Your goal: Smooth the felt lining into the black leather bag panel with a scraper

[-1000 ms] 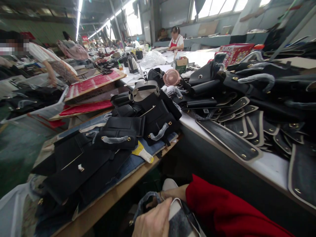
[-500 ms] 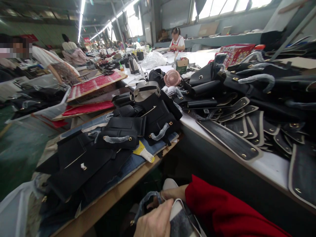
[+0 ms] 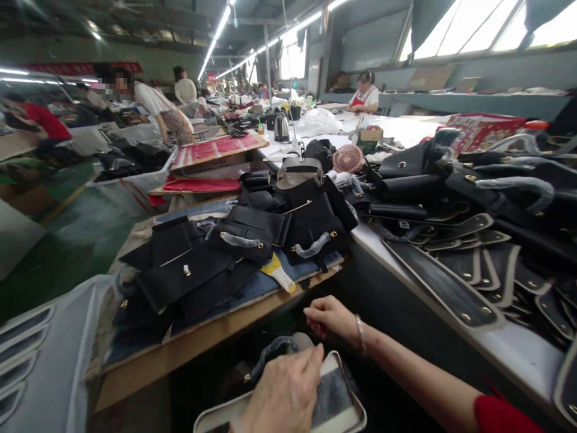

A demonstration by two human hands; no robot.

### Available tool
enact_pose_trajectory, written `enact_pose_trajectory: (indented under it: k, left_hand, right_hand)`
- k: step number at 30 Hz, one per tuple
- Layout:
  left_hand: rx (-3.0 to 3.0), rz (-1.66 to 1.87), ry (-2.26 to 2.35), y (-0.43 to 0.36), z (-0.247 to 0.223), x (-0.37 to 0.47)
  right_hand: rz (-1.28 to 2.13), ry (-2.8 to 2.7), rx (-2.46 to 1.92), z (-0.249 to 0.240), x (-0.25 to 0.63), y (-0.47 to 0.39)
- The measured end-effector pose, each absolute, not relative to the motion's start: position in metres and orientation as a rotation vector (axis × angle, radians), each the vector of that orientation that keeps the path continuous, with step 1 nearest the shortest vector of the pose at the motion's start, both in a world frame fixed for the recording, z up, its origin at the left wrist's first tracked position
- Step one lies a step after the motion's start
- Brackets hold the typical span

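Below the near edge of the wooden bench (image 3: pixel 189 355), the left hand (image 3: pixel 282 394) presses flat on a grey, pale-rimmed bag panel (image 3: pixel 331 400), apparently pinching it. The right hand (image 3: pixel 329 316), loosely curled and holding nothing, hangs above its wrapped handle (image 3: pixel 270 355). Farther along, black bags (image 3: pixel 252 240) crowd the bench's far corner; a careless reach could tip them.
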State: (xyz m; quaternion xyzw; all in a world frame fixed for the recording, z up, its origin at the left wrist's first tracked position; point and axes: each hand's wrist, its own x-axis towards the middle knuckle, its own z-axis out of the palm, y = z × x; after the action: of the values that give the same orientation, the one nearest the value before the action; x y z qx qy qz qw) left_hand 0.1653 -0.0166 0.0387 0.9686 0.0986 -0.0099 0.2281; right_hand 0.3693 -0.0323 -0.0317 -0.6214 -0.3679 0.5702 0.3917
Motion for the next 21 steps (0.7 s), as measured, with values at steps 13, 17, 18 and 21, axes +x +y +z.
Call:
enact_pose_trajectory:
  k: [13,17,18,21]
  left_hand:
    - [2.777,-0.041,0.354,-0.028,0.041,0.146]
    - [2.77,-0.125,0.354,-0.028,0.044,0.14]
    - [2.761,-0.13,0.354,-0.029,0.043,0.14]
    - [2.71,-0.029,0.369,-0.033,0.041,0.138]
  right_hand:
    - [1.472,-1.321,-1.646,0.023,0.369,-0.06]
    - [1.461,-1.556,-1.624,0.028,0.369,-0.057]
    - [1.449,-1.626,-1.613,0.029,0.368,-0.057]
    - [1.439,-1.809,-1.582,0.035,0.365,-0.057]
